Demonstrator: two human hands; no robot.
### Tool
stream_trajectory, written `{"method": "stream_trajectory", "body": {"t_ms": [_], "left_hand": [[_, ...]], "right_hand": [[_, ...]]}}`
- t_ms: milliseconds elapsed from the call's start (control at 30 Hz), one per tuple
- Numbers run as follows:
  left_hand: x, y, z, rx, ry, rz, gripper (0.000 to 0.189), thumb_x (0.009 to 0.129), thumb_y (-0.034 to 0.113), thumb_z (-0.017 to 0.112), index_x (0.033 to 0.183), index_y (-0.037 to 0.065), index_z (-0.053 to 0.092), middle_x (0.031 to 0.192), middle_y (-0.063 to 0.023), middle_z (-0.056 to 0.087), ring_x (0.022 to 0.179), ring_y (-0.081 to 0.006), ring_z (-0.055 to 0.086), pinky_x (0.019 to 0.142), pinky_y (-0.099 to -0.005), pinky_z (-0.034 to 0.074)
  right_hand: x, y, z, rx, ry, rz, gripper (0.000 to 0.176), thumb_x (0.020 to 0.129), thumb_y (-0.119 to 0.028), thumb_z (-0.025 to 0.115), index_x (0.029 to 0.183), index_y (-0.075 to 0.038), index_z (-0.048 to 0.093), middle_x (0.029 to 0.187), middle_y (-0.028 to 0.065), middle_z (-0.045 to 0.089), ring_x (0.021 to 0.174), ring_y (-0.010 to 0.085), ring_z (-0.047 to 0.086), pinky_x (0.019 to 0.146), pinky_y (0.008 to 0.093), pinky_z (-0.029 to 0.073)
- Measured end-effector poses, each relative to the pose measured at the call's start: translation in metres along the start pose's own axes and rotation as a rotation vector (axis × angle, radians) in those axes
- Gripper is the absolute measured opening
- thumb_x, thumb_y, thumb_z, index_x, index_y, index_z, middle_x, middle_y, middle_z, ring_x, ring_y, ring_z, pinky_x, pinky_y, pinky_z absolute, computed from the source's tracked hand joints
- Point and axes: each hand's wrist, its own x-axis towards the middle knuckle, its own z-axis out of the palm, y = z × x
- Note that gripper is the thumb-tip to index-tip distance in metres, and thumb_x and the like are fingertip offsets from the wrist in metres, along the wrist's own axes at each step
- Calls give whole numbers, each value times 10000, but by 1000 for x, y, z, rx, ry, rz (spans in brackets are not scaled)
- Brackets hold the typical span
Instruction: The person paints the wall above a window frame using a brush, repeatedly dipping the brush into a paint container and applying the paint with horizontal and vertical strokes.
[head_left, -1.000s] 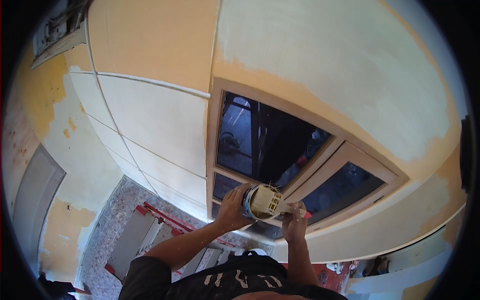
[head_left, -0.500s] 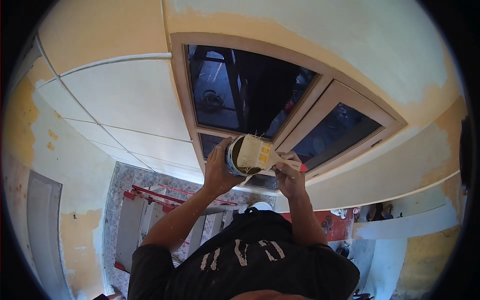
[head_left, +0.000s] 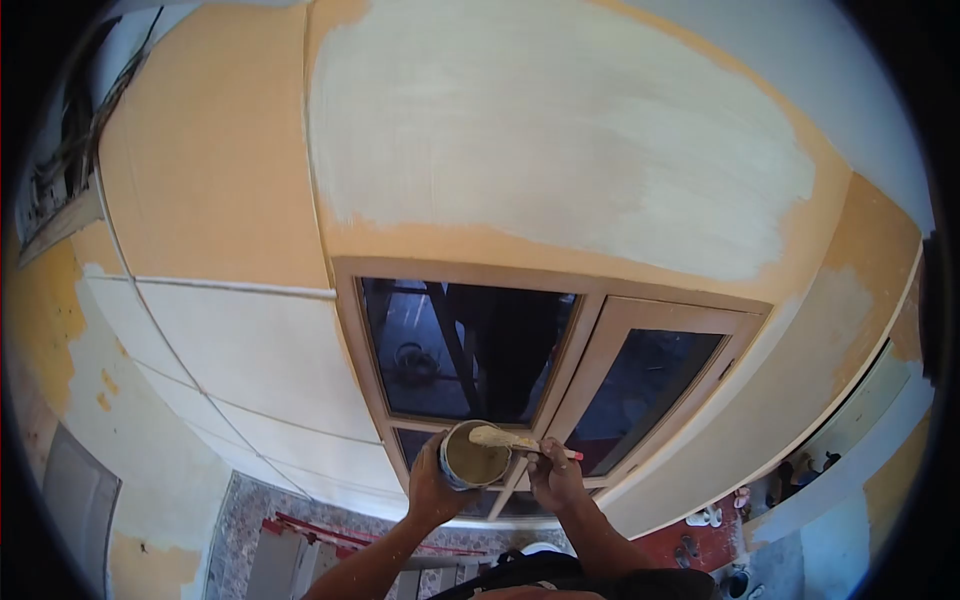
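Observation:
My left hand [head_left: 430, 487] is wrapped around the side of an open paint can [head_left: 474, 468], tilted so its inside shows, with pale residue on its walls. A paintbrush [head_left: 508, 440] is gripped by its handle in my right hand [head_left: 556, 480]. Its bristles are coated in pale paint and lie over the can's mouth, narrow edge toward me. The red handle tip sticks out past my fingers. Behind both hands stands a wood-framed window [head_left: 470, 345] with dark, reflecting glass.
Above the window the orange wall bears a large pale painted patch [head_left: 560, 140]. A cable [head_left: 165, 340] runs down the left wall. Below are a ladder [head_left: 278, 562] with red edges and a patterned floor [head_left: 240, 500]. Footwear [head_left: 687, 548] sits on red flooring at lower right.
The view has tilted up, so more upper wall shows and both hands sit lower in frame. The brush has turned from its broad face to its narrow edge.

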Motion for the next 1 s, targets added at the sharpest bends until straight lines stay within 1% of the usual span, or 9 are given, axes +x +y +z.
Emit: {"method": "stream_trajectory", "body": {"t_ms": [67,133,233,267,333,433,500,633,1000], "left_hand": [[2,9,-4,5,-8,4,1011,559,153,977,1414,48,447,1344,-160,588,1267,-338,583,1083,-449,471],[2,9,-3,-20,-11,13,1001,573,148,972,1418,46,446,1358,-157,584,1276,-323,584,1096,-435,466],[1,0,1,-51,-12,-21,993,582,143,970,1420,50,446,1362,-155,584,1277,-313,585,1095,-427,466],[0,-1,2,-53,-22,-28,993,582,143,970,1420,50,446,1362,-155,584,1277,-313,585,1095,-427,466],[2,-1,1,-60,4,34,1034,584,244,982,1421,13,420,1327,-208,589,1241,-405,572,1069,-494,445],[-1,-7,4,-58,2,20,1057,568,230,979,1434,13,413,1331,-211,586,1250,-405,564,1072,-492,442],[-1,-4,3,-37,-17,-6,1075,550,210,974,1442,14,407,1333,-209,584,1258,-406,555,1074,-491,440],[0,0,4,-66,1,-23,1031,549,165,957,1422,21,428,1332,-200,584,1241,-410,566,1068,-480,451],[2,9,-2,1,12,1,1021,565,177,963,1419,26,424,1316,-184,594,1230,-390,579,1050,-479,461]], "right_hand": [[0,-2,11,10,-6,-2,142,998,-193,683,1022,-65,626,944,62,697,803,155,681,687,274,577],[-3,-4,24,-18,111,16,245,1002,-301,694,1046,-69,630,924,55,702,757,129,668,683,277,568],[-2,0,23,-72,147,2,299,1004,-355,684,1071,-70,628,905,47,691,750,133,661,676,280,559],[-1,1,20,-71,159,5,299,1004,-355,684,1071,-70,628,905,47,691,750,133,661,676,280,559],[0,3,15,-78,165,10,304,1020,-363,658,1091,-71,619,900,40,674,759,129,651,677,282,552],[-4,3,22,-91,150,-56,287,1036,-350,633,1103,-71,613,898,40,659,767,127,643,686,278,551],[-6,-1,27,-60,139,-21,278,1021,-369,652,1111,-107,624,843,14,637,745,117,621,694,255,551],[-16,-8,39,-53,174,9,301,1017,-377,658,1164,-116,628,835,-7,630,750,103,621,709,247,556],[-22,-16,45,79,20,27,233,1022,-327,656,1121,-116,642,914,24,707,769,91,693,716,238,612]]}}
